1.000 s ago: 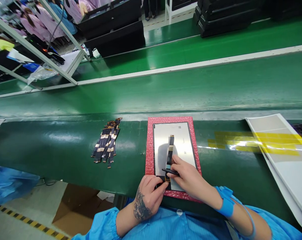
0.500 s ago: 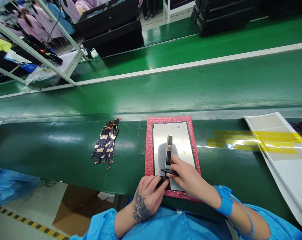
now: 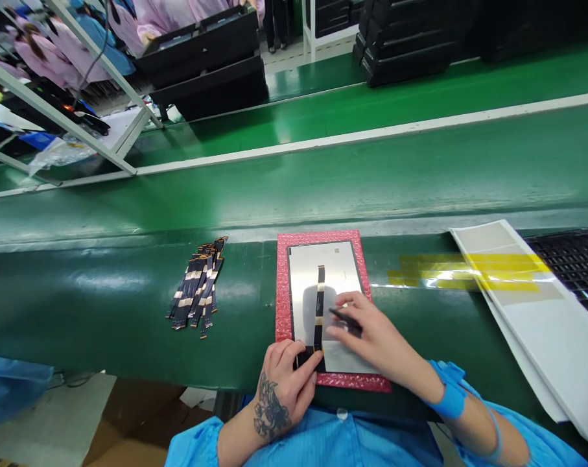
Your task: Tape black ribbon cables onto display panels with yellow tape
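Green bench (image 3: 104, 344); pink mat (image 3: 282, 292) under silver panel (image 3: 301, 311); black trays (image 3: 410, 48) stacked beyond.

A flat panel (image 3: 332, 279) is lying silvery face up, dark-bordered, on a red padded sheet (image 3: 282, 292). A narrow black ribbon cable (image 3: 319, 301) with gold-coloured bands is running straight along it, its near end reaching the dark near edge; any join is hiding from view. A slim black tool (image 3: 341, 316), somewhat blurred, is pointing toward the cable from the right.
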Action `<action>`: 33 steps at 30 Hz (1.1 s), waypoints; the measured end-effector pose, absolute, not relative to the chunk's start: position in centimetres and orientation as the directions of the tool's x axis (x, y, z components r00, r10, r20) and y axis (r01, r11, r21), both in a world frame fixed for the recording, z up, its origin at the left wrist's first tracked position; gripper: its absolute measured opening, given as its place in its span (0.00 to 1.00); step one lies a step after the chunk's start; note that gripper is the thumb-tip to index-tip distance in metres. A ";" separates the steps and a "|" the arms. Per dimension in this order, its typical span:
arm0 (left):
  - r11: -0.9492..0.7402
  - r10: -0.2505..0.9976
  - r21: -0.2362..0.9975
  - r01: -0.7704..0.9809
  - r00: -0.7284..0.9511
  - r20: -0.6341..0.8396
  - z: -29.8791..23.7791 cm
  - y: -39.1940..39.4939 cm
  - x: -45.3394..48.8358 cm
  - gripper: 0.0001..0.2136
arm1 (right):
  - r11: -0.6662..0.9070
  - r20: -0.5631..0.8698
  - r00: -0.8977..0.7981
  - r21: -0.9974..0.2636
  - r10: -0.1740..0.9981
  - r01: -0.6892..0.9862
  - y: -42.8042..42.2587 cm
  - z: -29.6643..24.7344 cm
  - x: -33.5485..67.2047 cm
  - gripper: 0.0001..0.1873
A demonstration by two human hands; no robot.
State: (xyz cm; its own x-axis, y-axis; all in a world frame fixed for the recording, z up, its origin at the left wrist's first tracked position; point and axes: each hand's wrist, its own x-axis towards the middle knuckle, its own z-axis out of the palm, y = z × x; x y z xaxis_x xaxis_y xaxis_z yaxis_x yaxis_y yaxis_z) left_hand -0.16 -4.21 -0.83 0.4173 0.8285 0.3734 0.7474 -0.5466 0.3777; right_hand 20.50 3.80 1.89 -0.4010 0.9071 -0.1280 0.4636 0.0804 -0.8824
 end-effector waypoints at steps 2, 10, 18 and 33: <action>-0.560 0.818 0.369 0.742 0.421 0.393 -0.9 -4.0 -0.2 0.14 | 0.009 -0.076 -0.194 -0.914 0.978 0.405 4.5 2.2 22.7 0.15; -0.677 0.732 0.456 0.578 0.590 0.340 0.6 -1.1 -1.7 0.15 | -0.305 -0.241 0.352 -0.942 0.904 0.139 7.2 1.8 30.2 0.37; -0.796 0.604 0.291 0.531 0.727 0.327 1.8 6.3 4.6 0.17 | -0.189 -0.183 0.353 -0.982 0.918 -0.016 7.3 0.6 30.4 0.29; -0.844 0.523 0.049 0.534 0.799 0.299 -2.3 10.5 10.7 0.25 | -0.157 -0.177 0.439 -0.984 0.881 -0.082 7.5 -1.2 30.4 0.26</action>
